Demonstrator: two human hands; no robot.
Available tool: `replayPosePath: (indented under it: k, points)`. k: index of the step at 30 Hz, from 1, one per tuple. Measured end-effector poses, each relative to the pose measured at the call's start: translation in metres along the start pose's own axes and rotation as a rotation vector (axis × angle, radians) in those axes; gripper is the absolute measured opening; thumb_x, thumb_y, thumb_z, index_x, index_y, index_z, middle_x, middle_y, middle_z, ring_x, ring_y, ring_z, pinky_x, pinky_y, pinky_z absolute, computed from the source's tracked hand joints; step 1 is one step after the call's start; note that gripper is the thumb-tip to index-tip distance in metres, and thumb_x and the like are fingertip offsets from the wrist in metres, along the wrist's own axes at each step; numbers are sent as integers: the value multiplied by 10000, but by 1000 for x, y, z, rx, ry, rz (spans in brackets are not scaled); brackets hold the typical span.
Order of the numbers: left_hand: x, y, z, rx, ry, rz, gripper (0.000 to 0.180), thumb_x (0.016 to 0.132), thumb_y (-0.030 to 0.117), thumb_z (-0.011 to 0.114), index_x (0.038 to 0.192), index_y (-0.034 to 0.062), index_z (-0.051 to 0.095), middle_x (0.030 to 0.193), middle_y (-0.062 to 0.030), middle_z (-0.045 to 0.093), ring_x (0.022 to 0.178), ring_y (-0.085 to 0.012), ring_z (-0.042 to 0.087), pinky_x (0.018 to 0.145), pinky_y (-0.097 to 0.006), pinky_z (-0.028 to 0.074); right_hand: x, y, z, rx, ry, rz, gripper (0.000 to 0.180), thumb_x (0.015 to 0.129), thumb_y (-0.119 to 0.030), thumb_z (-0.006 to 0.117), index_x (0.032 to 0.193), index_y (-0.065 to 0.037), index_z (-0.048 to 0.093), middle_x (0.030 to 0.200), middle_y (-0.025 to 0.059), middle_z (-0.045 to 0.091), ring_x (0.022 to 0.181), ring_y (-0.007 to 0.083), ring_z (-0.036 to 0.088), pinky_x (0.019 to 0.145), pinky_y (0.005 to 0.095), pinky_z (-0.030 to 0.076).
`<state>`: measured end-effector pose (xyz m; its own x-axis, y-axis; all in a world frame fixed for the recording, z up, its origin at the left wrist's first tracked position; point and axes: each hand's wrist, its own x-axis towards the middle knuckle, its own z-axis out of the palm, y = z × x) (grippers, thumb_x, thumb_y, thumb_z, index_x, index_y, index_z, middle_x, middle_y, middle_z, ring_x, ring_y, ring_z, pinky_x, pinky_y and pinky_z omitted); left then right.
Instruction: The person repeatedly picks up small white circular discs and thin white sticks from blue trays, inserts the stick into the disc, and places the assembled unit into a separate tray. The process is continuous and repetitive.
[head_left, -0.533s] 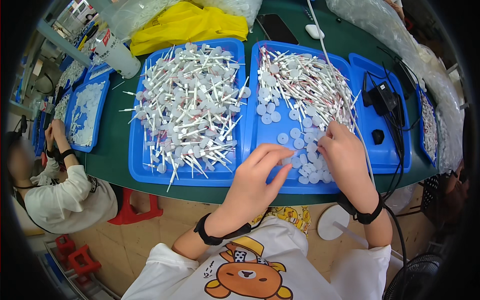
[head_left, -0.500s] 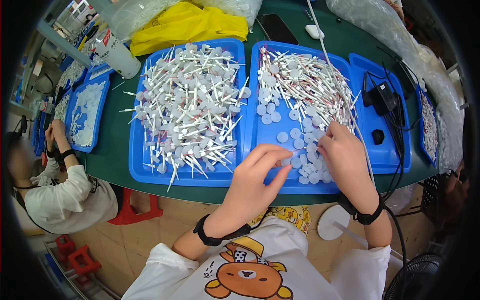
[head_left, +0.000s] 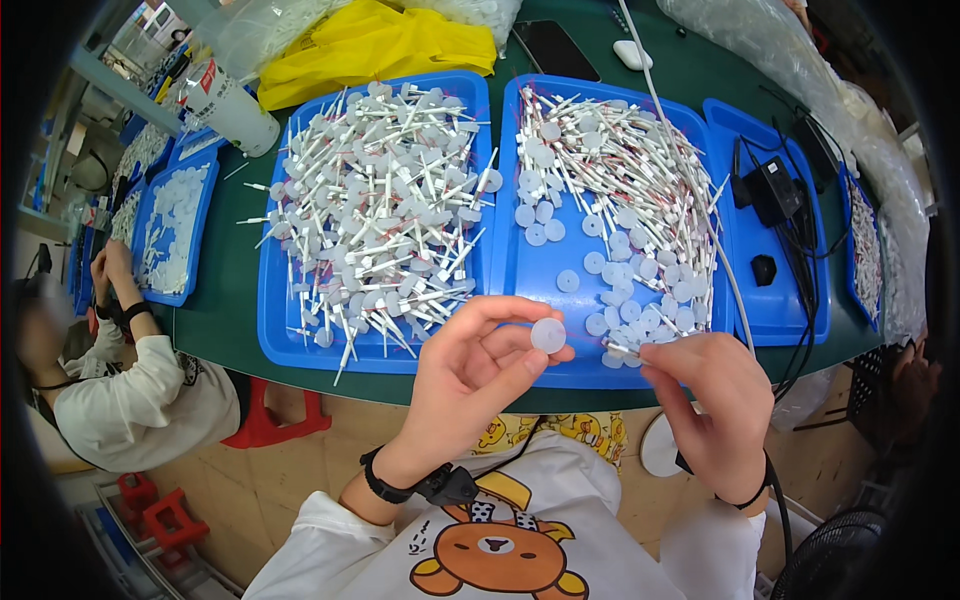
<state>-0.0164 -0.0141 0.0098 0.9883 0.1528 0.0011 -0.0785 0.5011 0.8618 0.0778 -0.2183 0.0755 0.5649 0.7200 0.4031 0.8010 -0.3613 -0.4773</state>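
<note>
Between the thumb and fingers of my left hand [head_left: 480, 365] is a translucent round disc [head_left: 548, 335], its flat face turned up. My right hand [head_left: 715, 390] pinches a thin white stick-like piece [head_left: 622, 349], pointing left toward the disc but apart from it. Both hands are over the front of the middle blue tray [head_left: 535, 280]. Loose discs [head_left: 568, 281] lie there, with a heap of white sticks with reddish wires [head_left: 610, 150] behind them. The left blue tray [head_left: 272, 330] is piled with sticks that have discs fitted on them [head_left: 380, 220].
A third blue tray [head_left: 740, 290] holds a black adapter [head_left: 775, 190] and cables. A pale cable [head_left: 690, 170] crosses the middle tray. Behind are a yellow bag [head_left: 380, 50], a phone [head_left: 556, 50] and a cup [head_left: 232, 108]. A co-worker [head_left: 150, 380] sits at the left.
My left hand has lifted a disc from the tray and drawn back left. My right hand has come away from the heap toward me, now with a white stick in its fingers.
</note>
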Motion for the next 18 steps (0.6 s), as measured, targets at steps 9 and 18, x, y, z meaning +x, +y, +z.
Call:
replayPosePath:
  k: [9, 18]
  points:
    - [-2, 0, -1, -39, -42, 19, 336, 937, -101, 557, 1263, -57, 487, 1267, -182, 595, 1124, -252, 654, 1000, -367, 510, -2, 1, -4, -59, -21, -35, 344, 645, 48, 748, 984, 5, 713, 814, 88, 663, 711, 257, 612, 602, 355, 473]
    - [0, -2, -1, 50, -86, 59, 297, 899, -118, 617, 1186, -61, 564, 1220, -156, 606, 1076, -210, 647, 972, -350, 514, -1, 2, -6, -170, 24, -85, 391, 591, 7, 714, 982, 1, 721, 827, 76, 670, 715, 256, 585, 585, 347, 473]
